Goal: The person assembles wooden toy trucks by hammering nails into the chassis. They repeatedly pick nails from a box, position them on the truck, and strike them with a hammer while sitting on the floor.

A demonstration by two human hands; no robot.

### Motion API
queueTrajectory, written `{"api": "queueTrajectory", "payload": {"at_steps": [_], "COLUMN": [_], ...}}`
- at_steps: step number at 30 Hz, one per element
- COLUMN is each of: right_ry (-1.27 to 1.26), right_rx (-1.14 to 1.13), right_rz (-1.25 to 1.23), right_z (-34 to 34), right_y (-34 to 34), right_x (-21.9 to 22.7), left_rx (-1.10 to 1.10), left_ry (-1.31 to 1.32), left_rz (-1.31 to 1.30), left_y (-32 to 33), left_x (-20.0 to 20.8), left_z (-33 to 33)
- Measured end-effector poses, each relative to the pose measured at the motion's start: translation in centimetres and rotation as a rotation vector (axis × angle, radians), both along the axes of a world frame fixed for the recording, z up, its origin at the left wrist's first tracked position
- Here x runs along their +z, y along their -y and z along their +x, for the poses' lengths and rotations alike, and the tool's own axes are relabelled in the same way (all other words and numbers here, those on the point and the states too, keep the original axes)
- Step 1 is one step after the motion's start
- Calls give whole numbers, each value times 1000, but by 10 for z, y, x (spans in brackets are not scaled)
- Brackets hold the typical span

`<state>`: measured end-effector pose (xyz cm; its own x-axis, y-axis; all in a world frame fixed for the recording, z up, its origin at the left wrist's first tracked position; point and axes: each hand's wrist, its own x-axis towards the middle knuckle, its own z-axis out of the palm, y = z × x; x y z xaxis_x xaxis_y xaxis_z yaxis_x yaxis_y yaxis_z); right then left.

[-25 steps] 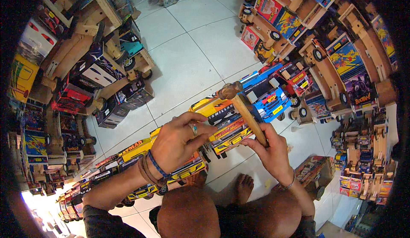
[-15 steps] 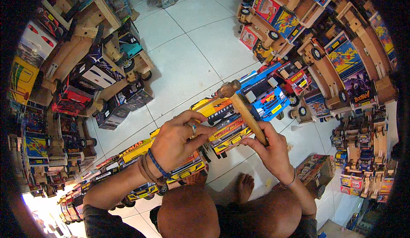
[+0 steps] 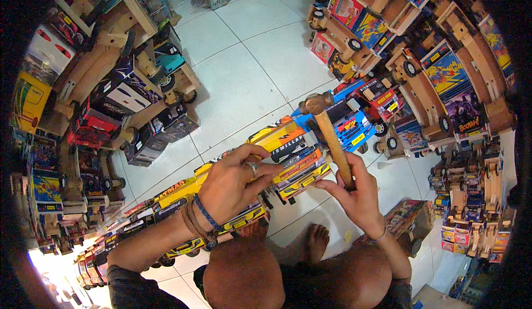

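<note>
My right hand (image 3: 357,190) is closed round the wooden handle of a hammer (image 3: 334,148). The hammer's head is raised above the yellow and blue toy trucks. My left hand (image 3: 235,181) is bent over the near side of a yellow toy truck (image 3: 296,170), its thumb and fingers drawn together by the truck's left end. Whatever lies between those fingertips is too small or hidden to make out. A blue toy truck (image 3: 349,131) stands just right of the yellow one, with a red toy truck (image 3: 385,98) beyond it.
A row of toy trucks (image 3: 172,195) runs down to the lower left under my left arm. Stacked wooden toy trucks rise at the left (image 3: 119,95) and right (image 3: 443,82). A box-shaped wooden toy (image 3: 410,220) lies by my right forearm. My bare foot (image 3: 317,242) is on the tiles.
The hammer's head has swung a little to the right and away from my left hand. My right hand has shifted slightly right, while my left hand has stayed almost still.
</note>
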<state>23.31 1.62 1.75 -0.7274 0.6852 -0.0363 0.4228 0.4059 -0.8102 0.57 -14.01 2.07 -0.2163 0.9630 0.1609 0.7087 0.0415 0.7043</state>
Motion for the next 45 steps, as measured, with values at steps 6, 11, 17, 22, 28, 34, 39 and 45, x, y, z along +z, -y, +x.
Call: {"api": "queueTrajectory", "payload": {"at_steps": [6,11,17,22,28,34,39,45], "right_ry": [2,63,382,391,437,501,412,404], "right_rx": [74,335,427,420,385,462,415,412], "right_rz": [167,405,444,589,673,707,648,574], "right_z": [18,32,46,50,53,55,55,55], "right_y": [-12,-19,-5,2,-1,2,3,4], "right_x": [25,45,49,47,47,45,45,46], "left_rx": [3,5,9,9,14,26,16,32], "left_ry": [-14,-27,-53,-41,-17,-47,-67,-51], "left_rz": [26,33,44,63,81,80,81,74], "left_y": [0,3,3,3,2,1,1,2], "left_x": [-1,-4,-6,-7,-9,-10,-10,-11], "left_z": [1,3,3,4,3,4,4,5]}}
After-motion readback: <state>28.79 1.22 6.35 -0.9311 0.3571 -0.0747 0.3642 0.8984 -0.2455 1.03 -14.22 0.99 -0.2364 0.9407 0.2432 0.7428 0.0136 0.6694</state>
